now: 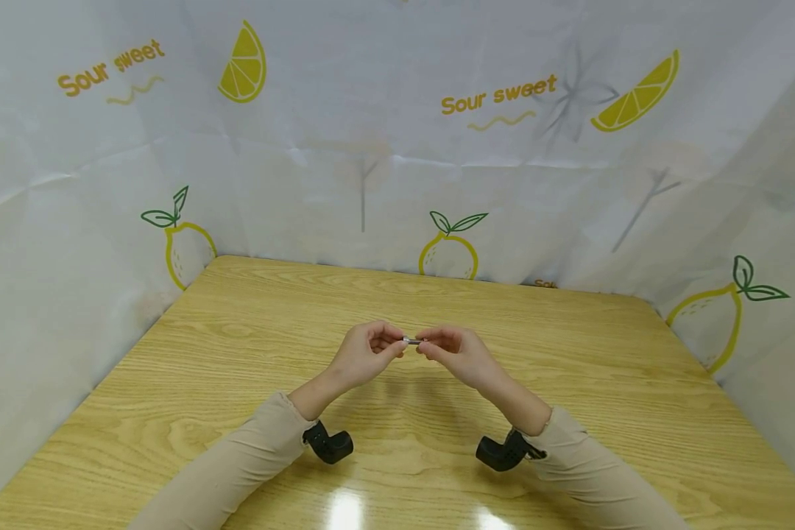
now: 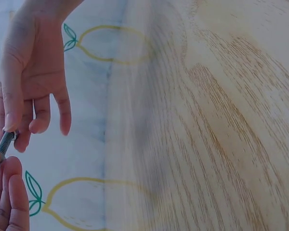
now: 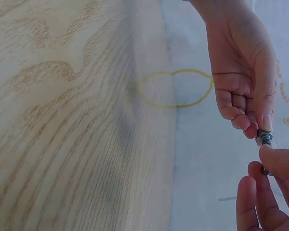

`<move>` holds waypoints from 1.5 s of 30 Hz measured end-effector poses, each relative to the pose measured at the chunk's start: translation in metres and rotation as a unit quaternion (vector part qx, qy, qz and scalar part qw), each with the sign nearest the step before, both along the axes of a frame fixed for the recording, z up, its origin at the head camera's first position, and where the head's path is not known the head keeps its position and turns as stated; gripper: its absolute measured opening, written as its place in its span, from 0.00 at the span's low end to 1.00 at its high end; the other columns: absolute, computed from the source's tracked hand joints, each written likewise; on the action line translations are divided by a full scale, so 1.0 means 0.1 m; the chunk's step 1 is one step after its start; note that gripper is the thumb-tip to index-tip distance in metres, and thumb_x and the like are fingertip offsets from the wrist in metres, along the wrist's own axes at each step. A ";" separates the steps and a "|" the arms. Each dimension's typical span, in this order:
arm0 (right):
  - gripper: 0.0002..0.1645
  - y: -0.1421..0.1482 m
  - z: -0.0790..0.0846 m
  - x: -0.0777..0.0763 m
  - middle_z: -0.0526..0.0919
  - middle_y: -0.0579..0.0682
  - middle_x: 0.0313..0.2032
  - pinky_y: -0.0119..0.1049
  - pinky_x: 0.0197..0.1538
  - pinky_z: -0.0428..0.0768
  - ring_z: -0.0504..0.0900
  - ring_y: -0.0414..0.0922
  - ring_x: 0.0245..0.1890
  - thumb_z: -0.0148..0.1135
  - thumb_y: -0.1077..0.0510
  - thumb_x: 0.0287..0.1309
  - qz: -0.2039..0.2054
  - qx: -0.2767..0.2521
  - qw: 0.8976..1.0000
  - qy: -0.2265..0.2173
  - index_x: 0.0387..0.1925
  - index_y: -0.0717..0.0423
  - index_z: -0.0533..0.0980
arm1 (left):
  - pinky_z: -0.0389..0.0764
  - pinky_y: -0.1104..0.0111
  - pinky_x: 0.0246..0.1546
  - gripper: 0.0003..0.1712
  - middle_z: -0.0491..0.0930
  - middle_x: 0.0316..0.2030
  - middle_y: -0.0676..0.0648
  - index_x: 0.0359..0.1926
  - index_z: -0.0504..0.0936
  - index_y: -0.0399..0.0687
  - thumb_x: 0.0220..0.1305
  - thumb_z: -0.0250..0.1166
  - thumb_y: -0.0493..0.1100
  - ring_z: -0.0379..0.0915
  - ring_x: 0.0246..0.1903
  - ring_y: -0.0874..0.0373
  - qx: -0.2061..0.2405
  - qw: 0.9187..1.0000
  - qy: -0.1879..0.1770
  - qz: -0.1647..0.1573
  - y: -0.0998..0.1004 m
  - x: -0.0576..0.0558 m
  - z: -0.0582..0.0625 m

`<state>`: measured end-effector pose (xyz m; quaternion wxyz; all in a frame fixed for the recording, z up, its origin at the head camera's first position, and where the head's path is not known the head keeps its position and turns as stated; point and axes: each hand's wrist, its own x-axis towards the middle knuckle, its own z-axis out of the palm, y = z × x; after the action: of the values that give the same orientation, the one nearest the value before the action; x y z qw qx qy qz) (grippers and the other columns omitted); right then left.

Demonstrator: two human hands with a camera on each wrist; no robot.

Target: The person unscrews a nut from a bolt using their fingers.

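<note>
A short, threaded metal bolt [image 1: 414,341] is held level above the wooden table, between the two hands. My left hand [image 1: 363,355] pinches one end between thumb and forefinger; in the right wrist view, a wider metal piece [image 3: 264,135] shows at that end. With thumb and fingertips, my right hand [image 1: 465,359] pinches the opposite end. The bolt's thread [image 2: 5,143] is bare between the fingers in the left wrist view. Fingertips partly cover both ends, so I cannot tell head from nut.
The wood-grain table [image 1: 291,302] spreads beneath both hands. A pale curtain [image 1: 318,177] printed with lemons hangs behind it and along its sides. Black wrist cameras [image 1: 329,444] sit at the beige sleeves [image 1: 245,464].
</note>
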<state>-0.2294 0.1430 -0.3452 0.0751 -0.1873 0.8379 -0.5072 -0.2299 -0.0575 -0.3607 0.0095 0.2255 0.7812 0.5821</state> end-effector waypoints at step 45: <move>0.22 0.02 0.03 -0.01 0.81 0.66 0.46 0.51 0.56 0.76 0.84 0.49 0.42 0.56 0.54 0.64 0.011 -0.013 0.999 -0.027 0.54 0.63 0.74 | 0.79 0.75 0.32 0.12 0.80 0.38 0.31 0.43 0.78 0.33 0.64 0.59 0.39 0.78 0.38 0.37 -0.001 1.000 0.002 -0.001 0.00 0.00 0.00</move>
<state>-0.2304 0.1455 -0.3424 0.1009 -0.1840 0.8265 -0.5224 -0.2296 -0.0578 -0.3603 0.0087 0.2274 0.7816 0.5807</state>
